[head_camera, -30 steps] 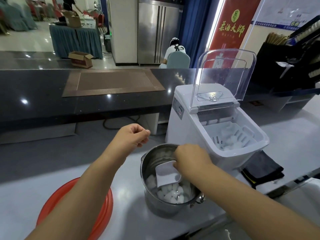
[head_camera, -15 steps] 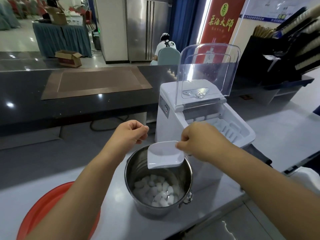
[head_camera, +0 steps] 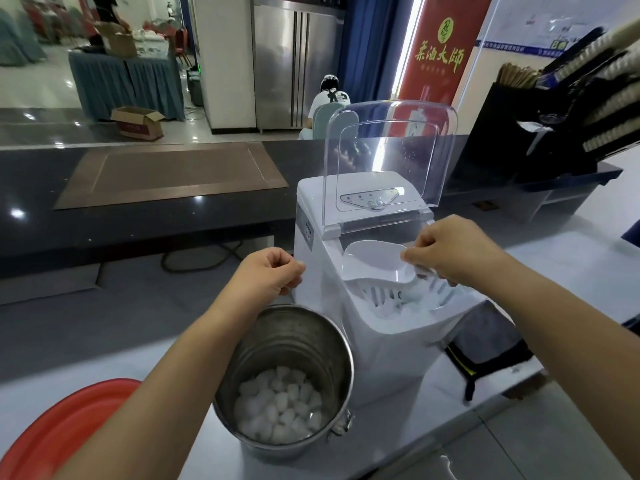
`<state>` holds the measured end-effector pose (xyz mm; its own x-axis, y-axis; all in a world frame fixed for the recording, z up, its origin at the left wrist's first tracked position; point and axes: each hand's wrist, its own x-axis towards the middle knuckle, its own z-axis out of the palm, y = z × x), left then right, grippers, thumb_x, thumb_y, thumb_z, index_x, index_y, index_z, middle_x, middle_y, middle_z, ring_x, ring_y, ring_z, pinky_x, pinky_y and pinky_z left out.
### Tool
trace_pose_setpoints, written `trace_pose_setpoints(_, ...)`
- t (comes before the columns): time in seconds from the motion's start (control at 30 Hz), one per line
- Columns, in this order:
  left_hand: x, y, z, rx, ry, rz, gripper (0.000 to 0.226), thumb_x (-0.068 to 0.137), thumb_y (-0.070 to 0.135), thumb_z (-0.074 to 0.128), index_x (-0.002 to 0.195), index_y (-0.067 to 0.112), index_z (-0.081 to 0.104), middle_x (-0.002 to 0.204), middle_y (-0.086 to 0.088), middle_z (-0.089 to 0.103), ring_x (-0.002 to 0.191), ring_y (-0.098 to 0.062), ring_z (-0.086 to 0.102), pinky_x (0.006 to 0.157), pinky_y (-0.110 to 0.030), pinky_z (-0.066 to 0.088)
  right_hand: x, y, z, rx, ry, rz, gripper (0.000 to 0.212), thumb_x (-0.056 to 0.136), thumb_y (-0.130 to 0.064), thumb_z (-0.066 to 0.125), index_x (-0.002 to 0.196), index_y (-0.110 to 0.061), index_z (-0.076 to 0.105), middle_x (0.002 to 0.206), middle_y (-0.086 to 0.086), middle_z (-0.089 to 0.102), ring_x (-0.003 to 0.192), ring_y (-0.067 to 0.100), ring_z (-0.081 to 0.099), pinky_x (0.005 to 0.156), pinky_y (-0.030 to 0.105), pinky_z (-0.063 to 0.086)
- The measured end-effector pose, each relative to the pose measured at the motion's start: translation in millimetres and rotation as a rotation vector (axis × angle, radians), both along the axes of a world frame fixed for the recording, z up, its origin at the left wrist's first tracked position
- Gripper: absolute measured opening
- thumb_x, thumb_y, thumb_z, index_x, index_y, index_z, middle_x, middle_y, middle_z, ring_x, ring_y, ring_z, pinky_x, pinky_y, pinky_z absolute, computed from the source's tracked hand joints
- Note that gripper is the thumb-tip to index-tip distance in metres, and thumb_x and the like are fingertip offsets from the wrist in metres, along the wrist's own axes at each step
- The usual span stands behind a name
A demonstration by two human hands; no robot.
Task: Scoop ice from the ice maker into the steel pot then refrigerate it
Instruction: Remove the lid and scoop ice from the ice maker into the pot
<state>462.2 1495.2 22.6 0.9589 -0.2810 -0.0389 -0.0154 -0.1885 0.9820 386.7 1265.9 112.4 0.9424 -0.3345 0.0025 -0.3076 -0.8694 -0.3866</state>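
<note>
A red basin (head_camera: 59, 431) lies at 8 o'clock, cut by the frame edge, on the pale counter (head_camera: 519, 427). The left hand (head_camera: 268, 271) hovers just left of centre, at 11 o'clock of the pot. Its fingers are curled into a loose fist that holds nothing. It is just beside the ice maker's left side, and I cannot tell whether it touches.

The pot (head_camera: 298, 341) stands upright at 6 o'clock, its bottom covered with ice (head_camera: 277, 407). Its right wall is just beside the ice maker (head_camera: 391, 362), which stands at 1 o'clock of the pot with its clear lid (head_camera: 391, 150) raised upright.

The scoop (head_camera: 377, 261) is in the open top, over the slotted basket (head_camera: 377, 296), with its mouth toward 9 o'clock. The right hand (head_camera: 453, 252), at 3 o'clock of the scoop, pinches its handle between thumb and curled fingers. A black cloth (head_camera: 485, 351) lies at 4 o'clock, against the ice maker's right side.
</note>
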Motion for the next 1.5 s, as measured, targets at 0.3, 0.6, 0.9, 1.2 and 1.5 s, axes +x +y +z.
trace_pose_setpoints(0.3,2,-29,-8,0.001,0.004,-0.034,0.019,0.086,0.023,0.066,0.077,0.009,0.060,0.067,0.001,0.066,0.066,-0.011,0.059,0.066,-0.026,0.049,13,-50,-19,-0.408,-0.078,0.042,0.032,0.088,-0.032,0.060,0.057,-0.023,0.054,0.059,-0.005,0.052,0.065,0.021,0.053,0.052,0.026,0.033)
trace_pose_setpoints(0.6,5,-45,-9,0.025,-0.005,-0.022,0.021,0.082,0.024,0.071,0.074,0.010,0.059,0.063,0.004,0.068,0.062,-0.010,0.059,0.068,-0.028,0.052,33,-62,-47,-0.857,-0.147,0.383,0.024,0.063,-0.018,0.085,0.054,-0.011,0.064,0.054,0.005,0.058,0.048,0.027,0.056,0.044,0.023,0.027)
trace_pose_setpoints(0.9,6,-46,-8,0.015,0.033,-0.029,0.019,0.082,0.024,0.071,0.071,0.014,0.059,0.060,0.005,0.067,0.061,-0.007,0.060,0.069,-0.028,0.052,49,-54,-56,-0.782,-0.057,0.417,0.025,0.096,-0.030,0.045,0.099,-0.018,0.067,0.093,0.001,0.062,0.087,0.024,0.058,0.064,0.027,0.035)
trace_pose_setpoints(1.2,8,-47,-7,0.011,0.076,-0.032,0.018,0.082,0.022,0.071,0.071,0.013,0.059,0.060,0.005,0.068,0.064,-0.009,0.062,0.074,-0.032,0.053,57,-61,-60,-0.758,-0.080,0.505,0.031,0.098,-0.036,0.042,0.101,-0.018,0.066,0.099,0.000,0.063,0.093,0.022,0.059,0.064,0.027,0.035)
trace_pose_setpoints(1.5,10,-48,-6,-0.004,0.087,-0.040,0.020,0.081,0.020,0.072,0.070,0.012,0.058,0.061,0.004,0.068,0.065,-0.011,0.063,0.074,-0.031,0.052,63,-67,-69,-0.708,-0.378,0.692,0.033,0.058,-0.019,0.089,0.048,-0.012,0.059,0.047,0.000,0.051,0.038,0.023,0.051,0.040,0.020,0.026)
